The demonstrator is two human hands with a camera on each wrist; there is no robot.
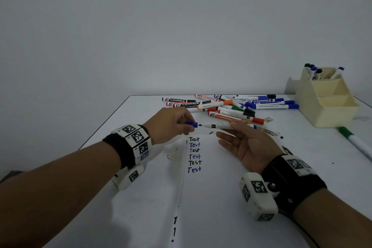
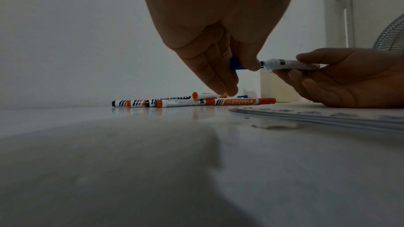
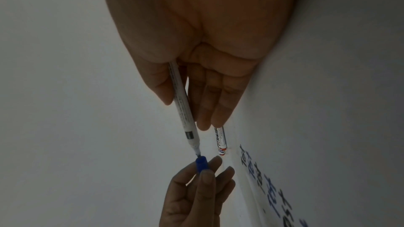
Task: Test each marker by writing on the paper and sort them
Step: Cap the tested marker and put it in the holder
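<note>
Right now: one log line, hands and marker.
left hand: pinches blue cap | right hand: holds marker | cap off, at tip

The left hand (image 2: 210, 54) pinches a blue cap (image 2: 237, 64) just off the marker (image 2: 288, 64) tip, apparently uncapped, held by the right hand (image 2: 349, 78).

- My left hand (image 1: 171, 125) and right hand (image 1: 247, 145) hover close together above the top of the paper (image 1: 211, 187), with only a small gap between the blue cap (image 1: 191, 124) and the marker (image 1: 225, 126) tip.
- Just behind them a heap of markers (image 1: 231, 105) blocks the far middle of the tabletop (image 1: 124, 127).
- The beige organizer (image 1: 326, 104) stands at the far right, with a green marker (image 1: 356, 141) lying in front of it.
- Bare tabletop lies open left of the paper and between my right hand and the green marker.
- The lower part of the paper, below the written lines, is unobstructed.
</note>
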